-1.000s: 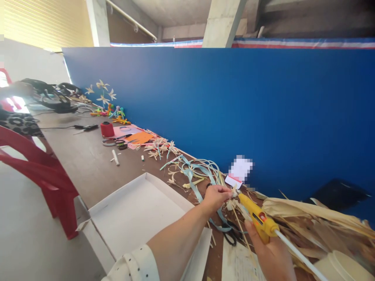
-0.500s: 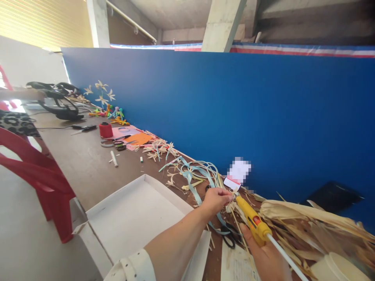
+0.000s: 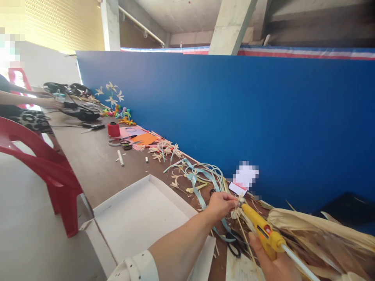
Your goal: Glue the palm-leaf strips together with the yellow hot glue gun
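A small pale straw piece (image 3: 240,202) is pinched between the fingertips of the left hand (image 3: 220,203), whose fingers are closed narrowly around it above the far edge of the brown table (image 3: 90,171). A yellow glue gun (image 3: 262,231) is gripped in the right hand (image 3: 277,263), the fingers being wrapped around its handle, and its nozzle is brought right against the straw piece. A white glue stick (image 3: 299,262) is seen sticking out of the back of the gun toward the lower right corner.

Just under the two hands, black scissors (image 3: 236,245) are laid on the table among loose light blue ribbons (image 3: 199,177). A heap of dried husks (image 3: 313,230) is spread to the right, beside the glue gun. A shallow white tray (image 3: 140,212) is set at the near edge of the table, to the left of the left forearm, whose sleeve is white with dark dots.

Further along the table, a red spool (image 3: 113,129), orange paper (image 3: 145,139) and small straw flowers (image 3: 111,93) are found near the blue wall (image 3: 234,117). A red chair (image 3: 43,168) is placed at the left of the table. At the far end, another person's arm (image 3: 29,102) is stretched out over the table toward some black objects; what they are cannot be told.
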The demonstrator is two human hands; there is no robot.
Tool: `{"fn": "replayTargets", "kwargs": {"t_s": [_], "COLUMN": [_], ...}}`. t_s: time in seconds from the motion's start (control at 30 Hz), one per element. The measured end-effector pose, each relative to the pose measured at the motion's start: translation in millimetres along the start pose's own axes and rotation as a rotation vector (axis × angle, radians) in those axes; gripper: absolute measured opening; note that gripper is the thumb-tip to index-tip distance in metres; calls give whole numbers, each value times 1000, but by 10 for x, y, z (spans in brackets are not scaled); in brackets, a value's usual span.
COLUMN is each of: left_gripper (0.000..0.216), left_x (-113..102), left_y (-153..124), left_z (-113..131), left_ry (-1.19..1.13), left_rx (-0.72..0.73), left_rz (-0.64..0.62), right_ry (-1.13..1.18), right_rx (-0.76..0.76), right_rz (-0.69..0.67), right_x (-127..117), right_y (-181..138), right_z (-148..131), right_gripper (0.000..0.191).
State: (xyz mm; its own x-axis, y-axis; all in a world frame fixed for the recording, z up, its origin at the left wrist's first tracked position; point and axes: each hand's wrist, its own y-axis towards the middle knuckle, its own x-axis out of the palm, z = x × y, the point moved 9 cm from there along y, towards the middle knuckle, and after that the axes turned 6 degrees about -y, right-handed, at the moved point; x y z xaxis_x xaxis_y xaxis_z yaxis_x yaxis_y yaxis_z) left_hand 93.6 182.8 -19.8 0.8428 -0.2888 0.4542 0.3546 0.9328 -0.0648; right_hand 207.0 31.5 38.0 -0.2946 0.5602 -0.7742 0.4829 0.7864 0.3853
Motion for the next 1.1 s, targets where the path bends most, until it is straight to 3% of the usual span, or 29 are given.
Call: {"fn": "replayTargets", "kwargs": {"t_s": [0.2,0.53,0.9,1.1], "left_gripper": [10,9,13,13], "left_x": [15,26,29,37], "left_y": [-35,-100,-48,-82], "left_z": [28,86,19,46], "left_ry": [0,-5,-31,-26], "left_rx": [-15,-31,-45,-73], "left_rz": [-5,-4,-16,-5], "right_ry": [-5,2,-10,-58], "right_rx": [86,125,5,70], "right_rz": [-51,-93,-99,-36], "right_x": [110,119,99,48], "right_y": [-17,-12,14,-26], "right_z": [133,153,64,71], "right_gripper": [66,62,70,71]}}
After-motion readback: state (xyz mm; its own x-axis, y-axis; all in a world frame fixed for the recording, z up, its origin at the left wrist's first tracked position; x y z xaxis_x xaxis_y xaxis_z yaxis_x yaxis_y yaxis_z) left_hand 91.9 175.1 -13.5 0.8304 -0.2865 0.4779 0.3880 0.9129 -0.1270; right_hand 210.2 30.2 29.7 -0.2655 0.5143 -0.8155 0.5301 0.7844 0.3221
